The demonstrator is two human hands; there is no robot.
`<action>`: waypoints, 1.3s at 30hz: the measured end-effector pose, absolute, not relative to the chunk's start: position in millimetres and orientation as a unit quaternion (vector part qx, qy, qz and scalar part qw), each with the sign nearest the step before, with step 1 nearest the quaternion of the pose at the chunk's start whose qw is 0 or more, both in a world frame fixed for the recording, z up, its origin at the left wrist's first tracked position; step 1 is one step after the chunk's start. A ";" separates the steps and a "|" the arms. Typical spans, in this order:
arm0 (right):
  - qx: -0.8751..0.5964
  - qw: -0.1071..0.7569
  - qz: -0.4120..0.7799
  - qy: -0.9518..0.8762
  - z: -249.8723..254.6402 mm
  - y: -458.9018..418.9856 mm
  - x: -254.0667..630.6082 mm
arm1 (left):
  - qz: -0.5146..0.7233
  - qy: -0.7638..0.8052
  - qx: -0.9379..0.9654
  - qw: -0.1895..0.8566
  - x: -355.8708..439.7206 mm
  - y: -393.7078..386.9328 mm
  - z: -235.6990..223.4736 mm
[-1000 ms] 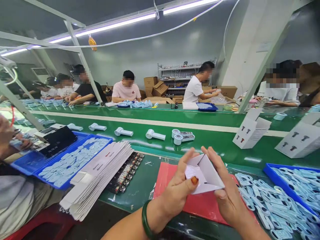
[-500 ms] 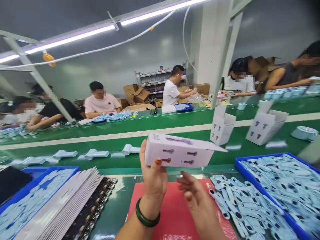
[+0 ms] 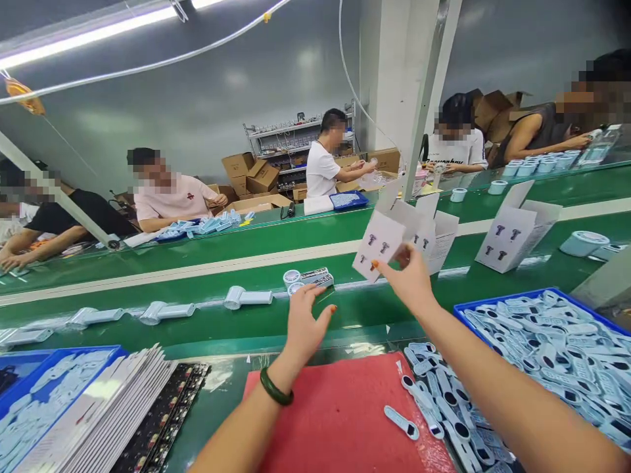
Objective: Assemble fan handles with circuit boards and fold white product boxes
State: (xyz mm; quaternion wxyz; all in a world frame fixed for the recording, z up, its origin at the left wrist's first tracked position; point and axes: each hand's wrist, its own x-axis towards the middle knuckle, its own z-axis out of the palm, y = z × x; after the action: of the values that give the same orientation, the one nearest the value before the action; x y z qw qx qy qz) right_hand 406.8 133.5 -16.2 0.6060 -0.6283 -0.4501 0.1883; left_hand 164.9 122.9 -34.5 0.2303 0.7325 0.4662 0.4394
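The left hand point(image 3: 304, 325) is spread, palm down and gripping nothing that shows, its fingertips over the near end of a pair of round-headed pieces point(image 3: 318, 278) on the green belt point(image 3: 246, 272). Whether it touches them, I cannot tell. The right hand point(image 3: 413, 274) pinches the lower near edge of an open white box point(image 3: 378, 244) between thumb and fingers.

That box has just changed hands: a moment ago the left hand held it lying lengthwise above the red mat point(image 3: 335, 420), with the right hand apart from it. Now it is farther out over the belt, tilted, its flap up, overlapping in view a second box point(image 3: 446, 236); a third box point(image 3: 505, 238) stands apart to the right. Whether the held box's base rests on the belt is unclear. The swap means the left hand is free of the carton and at the paired pieces, while the right alone steadies the box.

A single pale blue flat piece point(image 3: 400, 422) lies near the mat's right side, beside a loose heap point(image 3: 456, 407) of similar ones. Right of the heap is a full blue tray point(image 3: 486, 303). On the left of the worktop point(image 3: 224, 387) lies a stack of flat cartons point(image 3: 121, 410), next to dark patterned strips point(image 3: 170, 410).
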 end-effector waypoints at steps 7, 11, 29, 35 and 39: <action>-0.766 0.454 0.173 -0.421 -54.9 179.2 436.5 | 0.162 0.524 0.829 -0.107 134.7 195.2 -38.5; -0.812 0.350 0.167 -0.436 -49.3 155.9 451.2 | 0.115 0.531 0.831 -0.123 147.5 208.3 -48.3; -0.645 0.372 0.247 -0.620 -53.4 -63.1 340.8 | 0.020 0.322 0.945 0.060 89.8 49.6 -7.9; -0.579 0.547 0.348 -0.495 -54.2 -61.6 281.1 | 0.051 0.299 0.943 0.136 80.2 18.3 -29.2; -0.573 0.534 0.329 -0.528 -79.8 -64.3 255.4 | 0.136 0.300 0.923 0.200 75.6 15.8 -35.4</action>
State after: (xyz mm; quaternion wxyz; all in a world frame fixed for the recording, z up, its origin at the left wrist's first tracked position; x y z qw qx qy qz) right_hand 255.4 -64.3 -79.8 0.5343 -0.5725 -0.5281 0.3285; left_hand 75.6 15.8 -35.4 0.2003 0.9226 0.3001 0.1365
